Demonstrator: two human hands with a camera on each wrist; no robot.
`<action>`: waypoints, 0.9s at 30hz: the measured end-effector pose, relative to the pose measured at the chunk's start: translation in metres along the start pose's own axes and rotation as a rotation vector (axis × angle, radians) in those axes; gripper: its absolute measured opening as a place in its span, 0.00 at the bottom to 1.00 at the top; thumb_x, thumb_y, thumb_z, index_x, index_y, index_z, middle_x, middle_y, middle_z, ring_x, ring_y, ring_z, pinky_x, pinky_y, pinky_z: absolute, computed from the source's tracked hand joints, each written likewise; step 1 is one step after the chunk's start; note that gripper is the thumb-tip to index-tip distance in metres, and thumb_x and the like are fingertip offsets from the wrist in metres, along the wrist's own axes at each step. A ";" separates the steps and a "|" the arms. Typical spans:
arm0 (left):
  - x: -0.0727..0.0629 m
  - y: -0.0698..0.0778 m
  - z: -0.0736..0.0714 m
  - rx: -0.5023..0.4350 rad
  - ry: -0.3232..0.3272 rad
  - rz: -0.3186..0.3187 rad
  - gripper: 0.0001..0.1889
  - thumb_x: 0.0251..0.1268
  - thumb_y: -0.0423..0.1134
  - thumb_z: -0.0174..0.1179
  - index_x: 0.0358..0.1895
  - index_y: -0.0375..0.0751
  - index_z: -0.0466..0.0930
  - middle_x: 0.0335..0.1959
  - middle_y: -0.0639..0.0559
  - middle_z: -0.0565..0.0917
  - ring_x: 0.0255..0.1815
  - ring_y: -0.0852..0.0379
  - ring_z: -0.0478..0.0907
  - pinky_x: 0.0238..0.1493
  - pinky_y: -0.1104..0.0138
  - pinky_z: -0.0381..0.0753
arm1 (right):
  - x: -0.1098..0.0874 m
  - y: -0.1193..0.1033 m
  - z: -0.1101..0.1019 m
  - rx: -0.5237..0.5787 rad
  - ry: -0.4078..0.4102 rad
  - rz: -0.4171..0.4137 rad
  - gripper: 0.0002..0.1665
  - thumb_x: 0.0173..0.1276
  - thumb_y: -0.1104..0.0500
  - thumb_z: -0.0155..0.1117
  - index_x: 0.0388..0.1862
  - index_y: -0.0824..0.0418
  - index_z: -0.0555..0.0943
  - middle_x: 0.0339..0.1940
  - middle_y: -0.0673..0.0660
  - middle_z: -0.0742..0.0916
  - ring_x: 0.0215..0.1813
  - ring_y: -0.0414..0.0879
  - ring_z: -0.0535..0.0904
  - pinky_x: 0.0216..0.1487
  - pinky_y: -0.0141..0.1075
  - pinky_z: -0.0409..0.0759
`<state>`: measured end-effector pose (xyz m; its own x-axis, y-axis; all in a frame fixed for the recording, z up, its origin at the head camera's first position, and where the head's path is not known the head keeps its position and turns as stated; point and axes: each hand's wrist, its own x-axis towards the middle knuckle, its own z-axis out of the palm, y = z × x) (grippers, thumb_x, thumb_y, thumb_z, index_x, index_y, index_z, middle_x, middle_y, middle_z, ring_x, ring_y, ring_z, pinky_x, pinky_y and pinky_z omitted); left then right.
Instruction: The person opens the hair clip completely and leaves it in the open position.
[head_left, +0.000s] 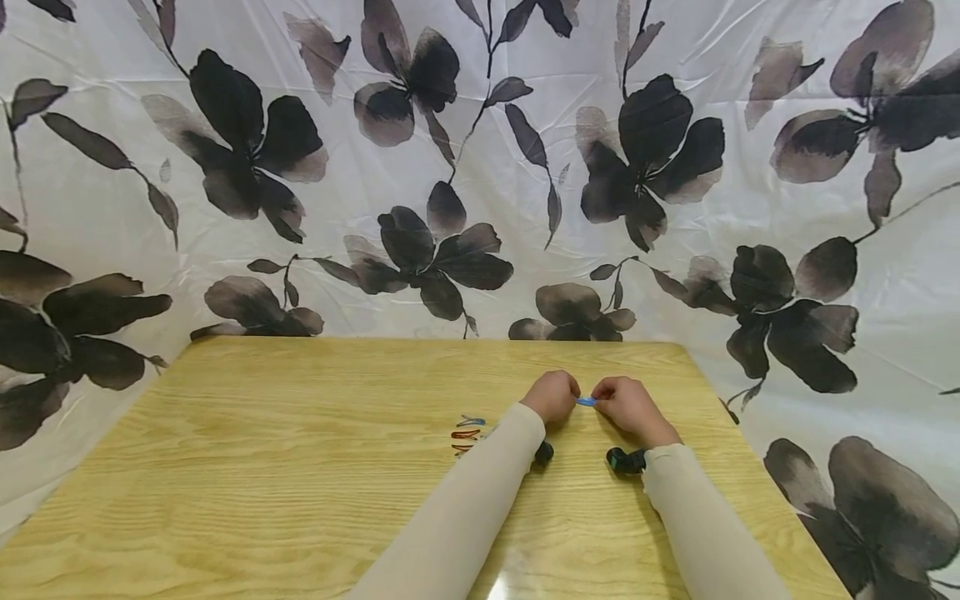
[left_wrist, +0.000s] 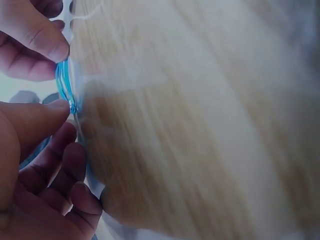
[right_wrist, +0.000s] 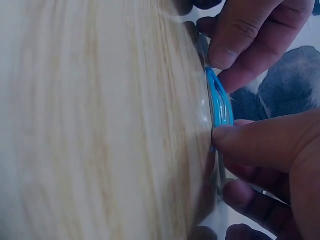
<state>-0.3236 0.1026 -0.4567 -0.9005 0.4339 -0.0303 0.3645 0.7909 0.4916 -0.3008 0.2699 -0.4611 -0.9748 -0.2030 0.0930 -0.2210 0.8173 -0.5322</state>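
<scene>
A bright blue snap hair clip (head_left: 587,402) is held between both hands above the right part of the table. My left hand (head_left: 553,396) pinches one end of it. At the opposite end, the thumb and fingers of my right hand (head_left: 630,406) pinch it too. Close up in the right wrist view, the blue hair clip (right_wrist: 220,102) spans the gap between the thumbs, and its slotted middle shows. In the left wrist view, the same blue hair clip (left_wrist: 63,82) is seen nearly edge-on.
Left of the left forearm lie a blue hair clip (head_left: 471,421), an orange-red hair clip (head_left: 467,434) and another reddish clip (head_left: 461,448), partly hidden by the sleeve. Black devices (head_left: 626,461) sit at the wrists. Behind the wooden table (head_left: 300,467) hangs a flowered cloth (head_left: 480,167).
</scene>
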 end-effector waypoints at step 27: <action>-0.014 0.000 -0.008 -0.067 0.024 0.007 0.07 0.69 0.36 0.54 0.33 0.44 0.81 0.31 0.55 0.82 0.31 0.61 0.73 0.36 0.70 0.73 | -0.010 0.002 0.003 0.057 0.052 -0.027 0.04 0.67 0.60 0.62 0.37 0.55 0.84 0.36 0.53 0.86 0.35 0.45 0.76 0.41 0.40 0.73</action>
<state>-0.3133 0.0928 -0.4494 -0.9036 0.4283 -0.0063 0.3550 0.7569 0.5487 -0.2910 0.2716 -0.4656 -0.9690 -0.1955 0.1509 -0.2469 0.7796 -0.5756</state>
